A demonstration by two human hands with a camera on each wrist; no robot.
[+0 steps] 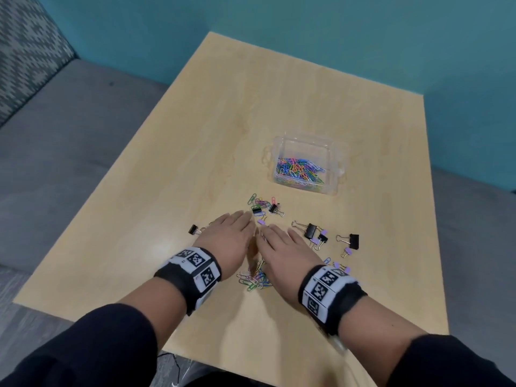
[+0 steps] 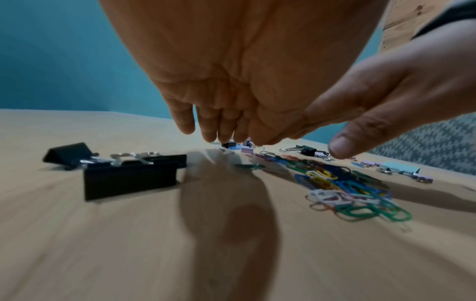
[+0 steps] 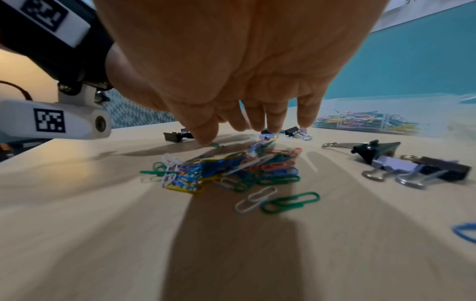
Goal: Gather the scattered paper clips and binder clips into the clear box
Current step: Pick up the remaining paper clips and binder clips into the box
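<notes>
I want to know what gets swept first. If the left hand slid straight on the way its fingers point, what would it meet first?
Most likely the small black binder clip just beyond the left hand, at the near edge of the paper clip cluster. Contact looks imminent, though depth is unclear.

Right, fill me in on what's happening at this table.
A person is tidying clips into the clear box, which already holds many coloured paper clips. Both hands are open, palms down over the table: the left hand and right hand flank a loose pile of paper clips. Neither holds anything. Black binder clips and small purple ones lie scattered around.
</notes>
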